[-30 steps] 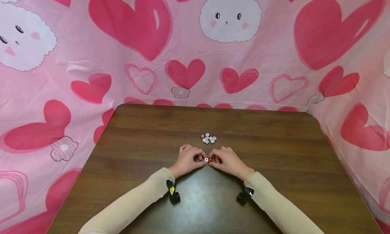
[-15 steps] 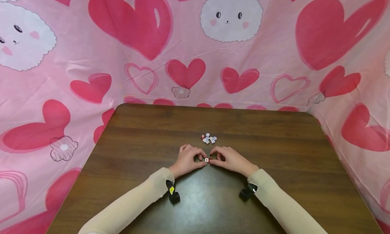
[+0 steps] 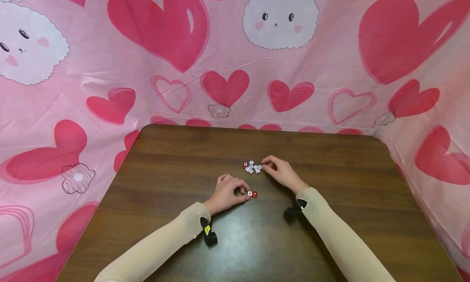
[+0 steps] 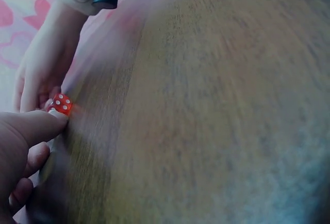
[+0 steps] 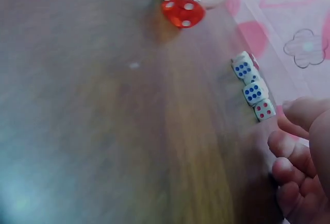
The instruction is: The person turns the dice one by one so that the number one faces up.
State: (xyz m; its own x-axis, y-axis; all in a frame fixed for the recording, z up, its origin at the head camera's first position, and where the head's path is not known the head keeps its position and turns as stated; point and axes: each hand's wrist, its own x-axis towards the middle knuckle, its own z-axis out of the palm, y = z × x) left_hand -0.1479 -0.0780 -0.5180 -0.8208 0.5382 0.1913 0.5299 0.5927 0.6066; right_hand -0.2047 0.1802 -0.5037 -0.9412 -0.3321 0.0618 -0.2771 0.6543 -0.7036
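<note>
Heart-print backdrop sweeping round from nine through twelve to three o'clock, pink all the way, and in front of it sits the broad brown bench. Beige left sleeve lying in from eight o'clock, right sleeve from four, and now to the hands! The left hand, near the middle of the bench, has forefinger and thumb closed on one little die, a neat pinch, its other fingers bent behind. The right hand is out at two o'clock from there, fingers half bent and loosely parted, nothing in hold, fingertips pointing to nine; whether they touch a die, I can't tell. Black wrist cameras on both arms: the left camera at seven o'clock from its hand, the right camera at six. Straight up at twelve from that pinch, what a jumble: the dice cluster, mostly white with blue or red pips, a lone red one at its nine o'clock, and the right fingertips just beside its three o'clock side. And down to the smallest: the white die, single red pip on top, sits in the left pinch, and right up against it at three o'clock, the red die, white-pipped and see-through, free of any fingers' grip.
</note>
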